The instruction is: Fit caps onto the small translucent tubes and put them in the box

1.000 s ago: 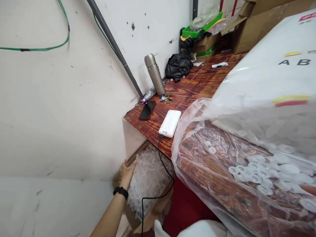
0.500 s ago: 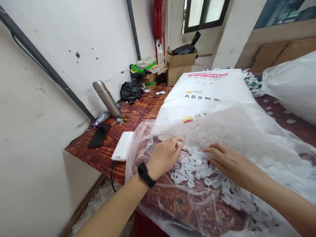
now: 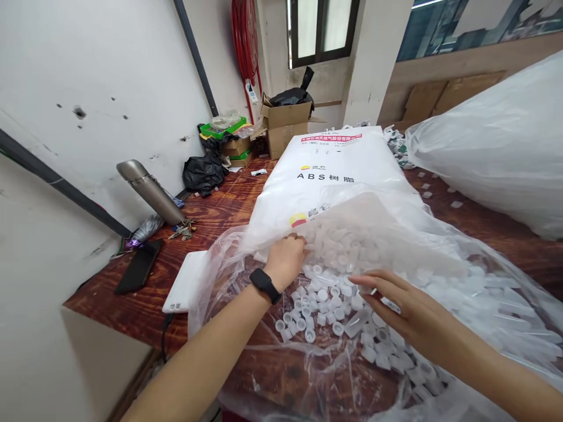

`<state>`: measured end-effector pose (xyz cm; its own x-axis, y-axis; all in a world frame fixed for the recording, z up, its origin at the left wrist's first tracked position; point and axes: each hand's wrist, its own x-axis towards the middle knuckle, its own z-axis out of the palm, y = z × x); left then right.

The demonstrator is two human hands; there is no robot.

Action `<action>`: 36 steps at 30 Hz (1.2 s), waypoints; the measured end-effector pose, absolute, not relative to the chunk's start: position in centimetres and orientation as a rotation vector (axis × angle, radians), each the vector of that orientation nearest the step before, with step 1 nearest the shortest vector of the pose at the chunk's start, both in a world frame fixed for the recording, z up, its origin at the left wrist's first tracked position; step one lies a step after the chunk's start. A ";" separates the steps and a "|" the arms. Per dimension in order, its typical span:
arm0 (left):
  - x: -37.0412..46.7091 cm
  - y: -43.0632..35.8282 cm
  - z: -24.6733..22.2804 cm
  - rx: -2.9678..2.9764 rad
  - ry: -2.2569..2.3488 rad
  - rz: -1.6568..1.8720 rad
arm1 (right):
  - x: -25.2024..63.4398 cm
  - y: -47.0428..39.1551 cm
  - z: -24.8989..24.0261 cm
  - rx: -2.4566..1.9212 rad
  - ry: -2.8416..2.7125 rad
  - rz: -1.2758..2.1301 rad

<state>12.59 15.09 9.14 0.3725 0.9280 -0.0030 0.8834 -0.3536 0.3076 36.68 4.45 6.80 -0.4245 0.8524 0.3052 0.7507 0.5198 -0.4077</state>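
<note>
Many small white plastic caps (image 3: 322,296) lie in the mouth of a clear plastic bag (image 3: 308,363) spread over the table. My left hand (image 3: 285,261), with a black smartwatch (image 3: 265,285) on the wrist, has its fingers curled in at the bag's film beside the caps; what they grip is hidden. My right hand (image 3: 404,302) is above the pile, thumb and index finger closed on a small white cap (image 3: 366,289). Longer translucent pieces (image 3: 357,322) lie among the caps.
Behind stands a white printed sack (image 3: 325,155). At left are a steel flask (image 3: 152,192), keys (image 3: 183,229), a black phone (image 3: 139,266) and a white power bank (image 3: 185,281) with a cable. A large white bag (image 3: 497,140) fills the right; cardboard box (image 3: 288,126) at the back.
The view has turned right, so the scene shifts left. My left hand has moved a little away from the caps toward the film, and a cap now shows between my right fingertips.
</note>
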 end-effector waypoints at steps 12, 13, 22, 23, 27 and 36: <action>10.6 3.4 9.8 2.062 1.104 0.586 | 34.1 0.6 8.9 -1.236 -2.064 0.739; 10.4 3.1 9.6 2.062 1.111 0.602 | 33.9 0.4 9.1 -1.201 -2.056 0.736; 10.2 1.2 9.0 2.437 0.990 0.866 | 32.8 -1.4 9.3 -1.317 -1.969 0.790; 10.2 1.1 9.0 2.423 0.999 0.869 | 32.8 -1.6 9.2 -1.349 -1.973 0.807; 10.3 0.9 8.8 2.259 1.037 0.838 | 33.1 -2.1 9.3 -1.226 -2.114 0.712; 10.6 0.7 8.7 2.148 1.031 0.778 | 33.6 -1.6 9.7 -1.188 -2.186 0.637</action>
